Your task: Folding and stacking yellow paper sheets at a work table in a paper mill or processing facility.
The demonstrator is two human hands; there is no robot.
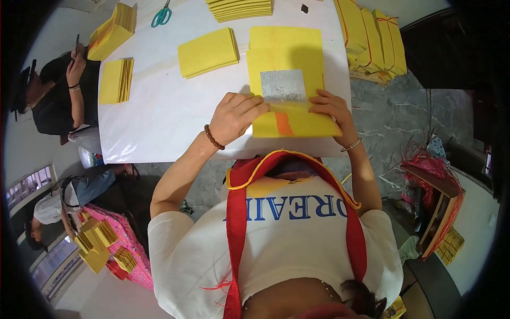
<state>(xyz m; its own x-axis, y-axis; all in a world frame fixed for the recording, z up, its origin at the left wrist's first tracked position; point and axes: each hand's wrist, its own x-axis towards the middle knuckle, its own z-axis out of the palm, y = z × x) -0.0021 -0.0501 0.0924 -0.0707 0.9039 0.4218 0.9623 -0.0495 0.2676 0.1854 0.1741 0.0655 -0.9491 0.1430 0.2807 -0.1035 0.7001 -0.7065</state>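
A sheet of yellow joss paper with a silver foil patch and an orange strip lies near the table's front edge. Its near part is bent up in a fold, held at both sides. On the fold's left end my left hand is closed, fingers over the paper. My right hand grips the opposite end, its fingertips curled over the edge beside the foil. The parts of both thumbs under the paper are hidden. Just left of the sheet lies a folded yellow bundle, touched by neither hand.
On the white-covered table are teal-handled scissors, a yellow stack at the far edge and a smaller stack at left. Tied yellow bundles stand off the right edge. A person in black sits at left; another works lower left.
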